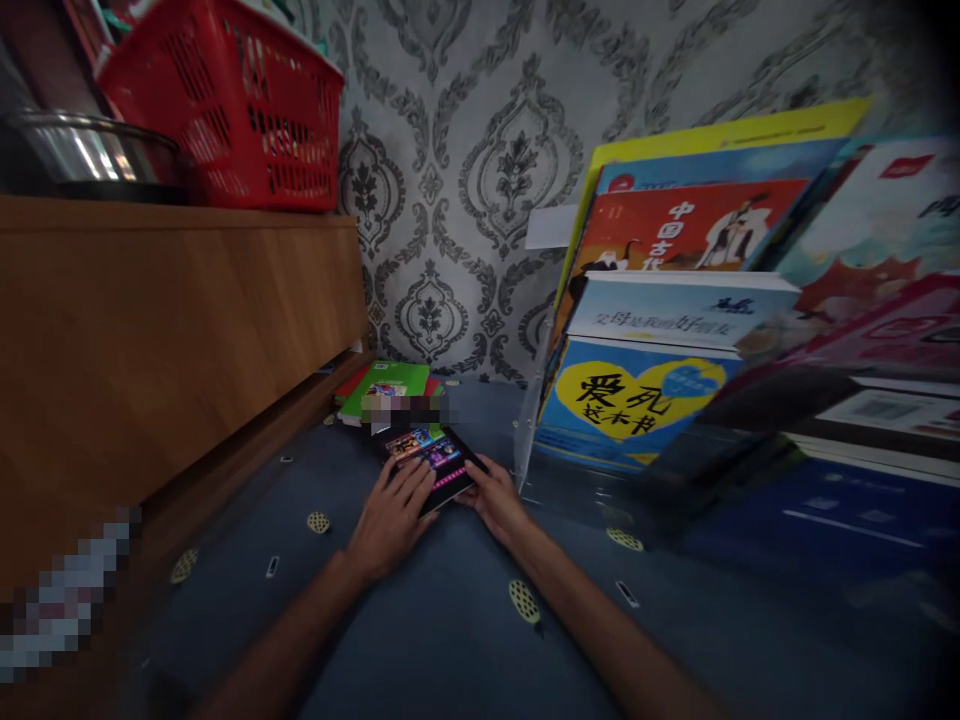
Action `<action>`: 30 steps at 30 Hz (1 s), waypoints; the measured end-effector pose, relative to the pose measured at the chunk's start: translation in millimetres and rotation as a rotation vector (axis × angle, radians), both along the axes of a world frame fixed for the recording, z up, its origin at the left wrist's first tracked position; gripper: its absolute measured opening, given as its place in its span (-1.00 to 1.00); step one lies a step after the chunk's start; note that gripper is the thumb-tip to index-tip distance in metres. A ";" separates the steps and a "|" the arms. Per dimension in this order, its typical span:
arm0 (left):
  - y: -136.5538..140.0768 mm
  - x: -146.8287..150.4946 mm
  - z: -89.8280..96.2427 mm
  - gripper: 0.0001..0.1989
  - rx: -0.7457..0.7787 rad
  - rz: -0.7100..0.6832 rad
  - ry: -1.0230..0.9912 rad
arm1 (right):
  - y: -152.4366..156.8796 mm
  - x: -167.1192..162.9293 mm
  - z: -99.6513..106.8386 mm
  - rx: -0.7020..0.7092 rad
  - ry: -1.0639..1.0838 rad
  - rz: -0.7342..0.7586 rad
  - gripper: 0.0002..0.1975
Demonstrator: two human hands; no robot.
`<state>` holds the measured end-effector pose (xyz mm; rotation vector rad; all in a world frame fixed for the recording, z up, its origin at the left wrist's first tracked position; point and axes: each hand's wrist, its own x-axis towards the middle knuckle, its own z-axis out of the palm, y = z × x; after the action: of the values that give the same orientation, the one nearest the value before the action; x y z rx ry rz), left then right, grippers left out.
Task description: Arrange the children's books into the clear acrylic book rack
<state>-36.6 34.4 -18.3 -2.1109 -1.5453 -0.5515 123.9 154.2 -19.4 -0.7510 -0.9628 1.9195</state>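
A dark book (450, 478) with bright, colourful pictures on its cover lies tilted in front of me, low over the blue patterned surface. My left hand (394, 515) rests on its cover, fingers stretched out flat, with the thumb by the near edge. At the book's right corner, my right hand (496, 497) grips it, thumb on top and fingers partly hidden underneath. Just beyond the book is a small stack topped by a green book (401, 376), with red edges showing below. A blurred patch covers part of the dark book's far end.
To the right, a clear rack (527, 440) holds several upright books, including a blue one with a yellow heart (637, 400). On the left stands a wooden cabinet (180, 340), bearing a red plastic basket (289, 110) and a metal bowl (97, 150). Patterned wallpaper (517, 150) closes off the back.
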 end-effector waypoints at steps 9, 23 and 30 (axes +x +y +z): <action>-7.7 -5.3 11.7 -0.33 -0.252 -0.094 0.002 | -18.8 39.1 13.9 0.167 -0.238 0.165 -0.58; -64.9 23.4 28.3 -0.27 -0.706 -0.199 -0.211 | -38.6 114.4 22.9 0.304 -0.683 0.363 -0.46; -21.5 14.7 11.6 -0.43 -0.534 0.032 -0.195 | -44.9 120.8 14.4 0.490 -0.849 0.195 -0.49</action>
<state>-22.0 13.0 -6.7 -2.4674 -2.0094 -0.3675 244.7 109.3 -5.0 -1.2238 -1.9894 1.3873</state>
